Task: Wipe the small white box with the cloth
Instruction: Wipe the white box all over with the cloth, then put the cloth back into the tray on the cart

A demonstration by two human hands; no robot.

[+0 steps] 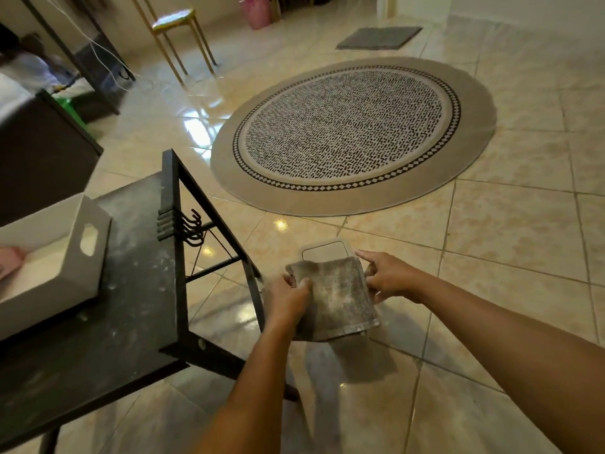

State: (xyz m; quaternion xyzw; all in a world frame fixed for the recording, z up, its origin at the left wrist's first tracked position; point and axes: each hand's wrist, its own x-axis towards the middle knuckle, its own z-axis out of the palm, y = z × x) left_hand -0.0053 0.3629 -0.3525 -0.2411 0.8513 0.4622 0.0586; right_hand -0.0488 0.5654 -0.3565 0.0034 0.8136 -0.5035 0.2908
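Small white box [327,250] held in mid-air above the tiled floor [491,257], just right of the dark table [131,306]. Mostly covered by the grey cloth [337,296]; only the far rounded end showing. Left hand [288,299] closed, fingers pinching the cloth's left edge against the box. Right hand [388,276] gripping the box's right side, index finger extended along the edge. Larger white bin [55,257] sitting on the table, well apart. Round patterned rug [353,136] beyond.
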